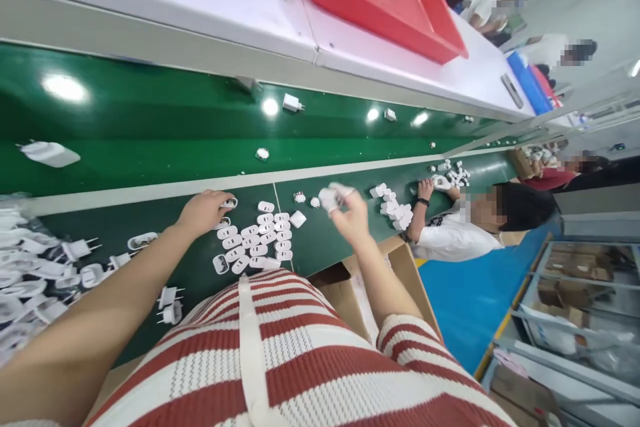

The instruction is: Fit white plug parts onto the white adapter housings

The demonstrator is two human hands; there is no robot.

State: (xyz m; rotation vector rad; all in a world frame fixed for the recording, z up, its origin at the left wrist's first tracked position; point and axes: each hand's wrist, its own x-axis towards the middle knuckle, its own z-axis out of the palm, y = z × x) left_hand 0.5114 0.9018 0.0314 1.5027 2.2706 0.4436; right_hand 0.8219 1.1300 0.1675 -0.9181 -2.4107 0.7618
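My left hand (206, 213) pinches a small white charger housing (230, 203) at the far edge of the green bench. Just below it stand white charger housings (250, 238) in loose rows, several with slots showing. My right hand (351, 217) is closed around a white charger part (331, 197), smeared by motion, so its exact shape cannot be made out. To the left of that hand lie a white square piece (298, 219) and two small white parts, one of them a small circuit piece (299, 197).
A heap of white plug chargers (30, 273) covers the bench at left. Chargers (291, 103) ride on the green conveyor belt (165, 107) beyond. A red tray (390, 7) sits on the upper shelf. An open cardboard box (345, 293) is at my right; a co-worker (460, 227) sits farther along.
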